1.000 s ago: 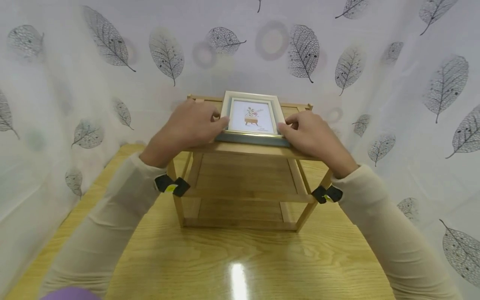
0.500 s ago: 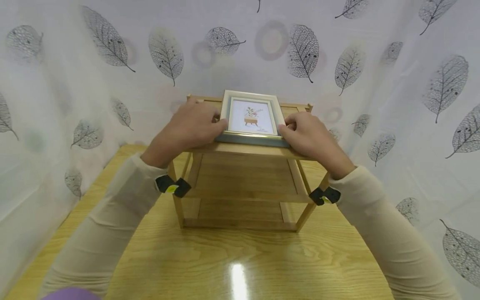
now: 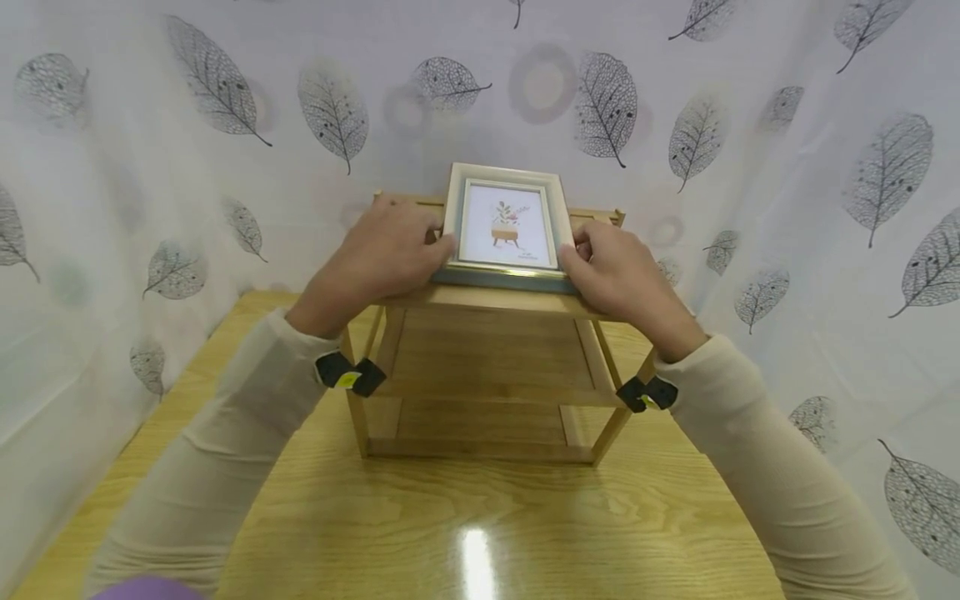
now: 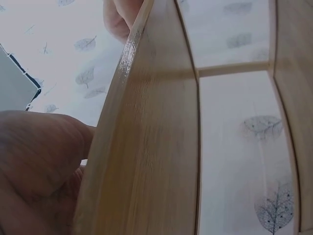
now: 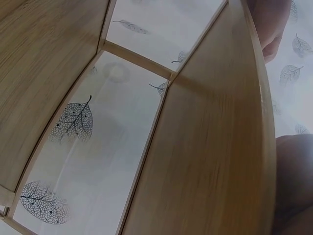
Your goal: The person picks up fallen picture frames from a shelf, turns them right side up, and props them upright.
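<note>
A picture frame (image 3: 508,173) with a cream and grey-blue border and a plant print lies face up on the top board of a wooden shelf rack (image 3: 495,300), its far end tilted up. My left hand (image 3: 393,246) grips its left side near the front corner, thumb on the border. On the opposite side my right hand (image 3: 615,262) pinches the right edge the same way. Both sets of fingertips are partly hidden behind the frame. In the wrist views, the rack's boards fill most of the picture, with part of the left hand (image 4: 39,161) and right hand (image 5: 296,181) beside the top board.
Two lower shelves (image 3: 487,354) sit under the top board, between slanted legs. The rack stands on a glossy wood-grain table (image 3: 420,525). Behind and at both sides hangs a white curtain (image 3: 480,125) with leaf prints. A purple rounded thing (image 3: 146,588) shows at the bottom left.
The far end of the picture frame has risen while its front edge stays near the top board's front. Both hands keep their grip, nearly in place; the right has shifted slightly left.
</note>
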Action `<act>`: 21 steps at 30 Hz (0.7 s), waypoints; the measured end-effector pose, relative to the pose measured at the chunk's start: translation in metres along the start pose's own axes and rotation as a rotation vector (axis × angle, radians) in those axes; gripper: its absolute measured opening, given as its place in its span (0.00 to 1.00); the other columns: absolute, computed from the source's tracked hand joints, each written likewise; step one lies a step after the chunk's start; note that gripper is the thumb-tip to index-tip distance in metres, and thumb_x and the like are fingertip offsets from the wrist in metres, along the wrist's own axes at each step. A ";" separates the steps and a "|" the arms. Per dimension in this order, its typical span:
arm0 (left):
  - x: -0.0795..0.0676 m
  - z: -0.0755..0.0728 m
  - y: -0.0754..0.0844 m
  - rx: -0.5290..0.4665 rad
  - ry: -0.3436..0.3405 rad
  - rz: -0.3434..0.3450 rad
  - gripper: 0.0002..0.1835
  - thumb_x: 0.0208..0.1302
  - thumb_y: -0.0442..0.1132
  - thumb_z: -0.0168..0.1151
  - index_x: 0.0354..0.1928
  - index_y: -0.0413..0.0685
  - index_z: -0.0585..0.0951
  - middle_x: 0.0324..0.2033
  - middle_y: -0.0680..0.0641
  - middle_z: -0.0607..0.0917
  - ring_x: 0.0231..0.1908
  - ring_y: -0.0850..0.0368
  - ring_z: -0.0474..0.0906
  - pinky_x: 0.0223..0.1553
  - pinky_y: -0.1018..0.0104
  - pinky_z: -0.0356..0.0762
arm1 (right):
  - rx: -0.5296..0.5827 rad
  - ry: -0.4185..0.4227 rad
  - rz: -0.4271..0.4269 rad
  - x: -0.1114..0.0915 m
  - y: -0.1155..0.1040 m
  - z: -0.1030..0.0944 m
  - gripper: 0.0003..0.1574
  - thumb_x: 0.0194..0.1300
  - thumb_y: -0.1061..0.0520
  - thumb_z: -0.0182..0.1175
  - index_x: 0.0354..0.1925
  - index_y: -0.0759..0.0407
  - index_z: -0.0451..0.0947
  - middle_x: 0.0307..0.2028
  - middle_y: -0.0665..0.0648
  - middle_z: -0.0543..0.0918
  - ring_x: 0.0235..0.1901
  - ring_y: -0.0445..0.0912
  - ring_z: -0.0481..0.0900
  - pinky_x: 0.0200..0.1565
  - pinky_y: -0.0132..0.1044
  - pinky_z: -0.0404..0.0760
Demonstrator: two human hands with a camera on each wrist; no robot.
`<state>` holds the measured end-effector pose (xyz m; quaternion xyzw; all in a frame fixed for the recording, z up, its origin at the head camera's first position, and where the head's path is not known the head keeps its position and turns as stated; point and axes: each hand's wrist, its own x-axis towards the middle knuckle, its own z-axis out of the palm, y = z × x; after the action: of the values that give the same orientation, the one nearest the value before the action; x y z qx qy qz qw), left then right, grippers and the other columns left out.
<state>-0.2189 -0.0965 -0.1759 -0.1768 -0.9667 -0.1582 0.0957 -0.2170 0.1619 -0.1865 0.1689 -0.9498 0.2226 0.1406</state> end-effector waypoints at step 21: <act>-0.004 -0.001 0.002 -0.147 0.073 -0.010 0.17 0.72 0.45 0.56 0.33 0.41 0.86 0.47 0.42 0.88 0.59 0.43 0.76 0.71 0.47 0.59 | 0.025 0.081 0.009 -0.004 0.000 0.001 0.21 0.74 0.53 0.51 0.52 0.68 0.78 0.48 0.65 0.85 0.47 0.59 0.81 0.50 0.55 0.77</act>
<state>-0.2139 -0.0963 -0.1752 -0.1724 -0.9493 -0.2354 0.1169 -0.2137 0.1623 -0.1884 0.1570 -0.9414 0.2415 0.1757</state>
